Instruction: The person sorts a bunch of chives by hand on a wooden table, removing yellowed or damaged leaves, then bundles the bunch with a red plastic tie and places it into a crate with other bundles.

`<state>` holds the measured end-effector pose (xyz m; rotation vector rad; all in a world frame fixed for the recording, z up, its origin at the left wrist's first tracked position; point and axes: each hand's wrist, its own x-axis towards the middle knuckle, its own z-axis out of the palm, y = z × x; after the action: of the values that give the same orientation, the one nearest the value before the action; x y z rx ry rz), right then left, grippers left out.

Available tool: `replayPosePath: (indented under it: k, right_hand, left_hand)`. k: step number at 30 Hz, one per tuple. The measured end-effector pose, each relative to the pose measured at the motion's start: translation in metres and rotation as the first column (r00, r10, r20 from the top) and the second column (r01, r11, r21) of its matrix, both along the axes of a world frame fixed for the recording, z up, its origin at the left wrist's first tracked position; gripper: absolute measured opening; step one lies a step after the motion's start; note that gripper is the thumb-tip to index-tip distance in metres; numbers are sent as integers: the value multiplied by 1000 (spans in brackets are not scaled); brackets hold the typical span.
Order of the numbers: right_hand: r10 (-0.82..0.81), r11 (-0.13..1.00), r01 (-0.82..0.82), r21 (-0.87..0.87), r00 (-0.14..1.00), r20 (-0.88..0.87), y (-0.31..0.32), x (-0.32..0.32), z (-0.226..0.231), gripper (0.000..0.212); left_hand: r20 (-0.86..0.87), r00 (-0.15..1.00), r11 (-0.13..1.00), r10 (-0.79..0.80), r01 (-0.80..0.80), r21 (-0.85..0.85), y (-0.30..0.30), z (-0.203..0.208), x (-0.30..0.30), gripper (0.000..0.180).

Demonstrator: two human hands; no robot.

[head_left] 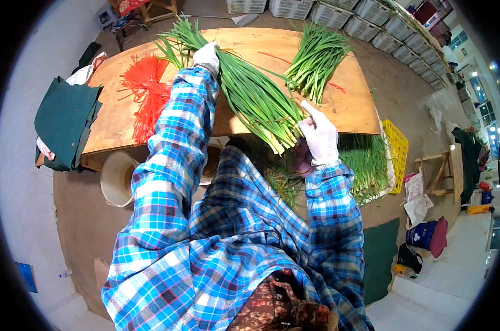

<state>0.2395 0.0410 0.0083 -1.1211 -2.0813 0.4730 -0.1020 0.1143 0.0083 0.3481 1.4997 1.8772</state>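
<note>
A person in blue plaid sleeves and white gloves works at a wooden table, a bunch of long green stalks stretched diagonally between the two hands. The left hand is closed over the leafy upper part, fingers curled around the greens, with leaf tips fanning out beyond it toward the table's far side. The right hand is at the opposite end, just right of the pale stem ends, partly open with its index finger extended and its other fingers bent; whether it pinches any stalks cannot be told. The bunch lies mostly on the tabletop, its stem ends reaching past the near edge.

A second green bunch lies on the table beyond the right hand, apart from the first. Red strips are heaped beside the left forearm, to its left. Below the table's right side, more green stalks fill a pale-edged container next to a yellow crate. A white bucket stands below the near edge, left of the left forearm.
</note>
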Motion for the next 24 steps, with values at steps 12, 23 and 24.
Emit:
replayPosePath:
  k: [12, 23, 24]
  right_hand:
    - [158, 653, -425, 626, 886, 437, 1, -38, 21, 37]
    - [266, 766, -381, 517, 921, 284, 11, -30, 20, 31]
    - [225, 776, -371, 510, 918, 326, 10, -34, 16, 31]
  left_hand:
    - [-814, 534, 949, -228, -64, -308, 44, -69, -76, 22]
    - [-822, 517, 951, -238, -46, -305, 45, -65, -67, 20]
    - [-839, 480, 943, -257, -63, -326, 42, -64, -68, 19]
